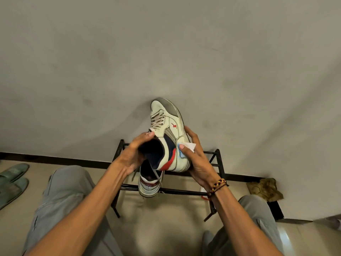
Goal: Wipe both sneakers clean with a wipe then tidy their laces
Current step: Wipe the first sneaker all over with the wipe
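Left hand point(135, 151): I see fingers curled round collar of held sneaker point(167, 133), toe pointing away. Right hand point(195, 159): cups its outer side, thumb pinning wipe point(186, 147) there. Second sneaker point(150, 183) below on rack point(219, 175).

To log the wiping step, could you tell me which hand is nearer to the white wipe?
Right. The right hand pinches the wipe with its thumb against the side of the held sneaker. The left hand grips the sneaker's collar on the opposite side, apart from the wipe.
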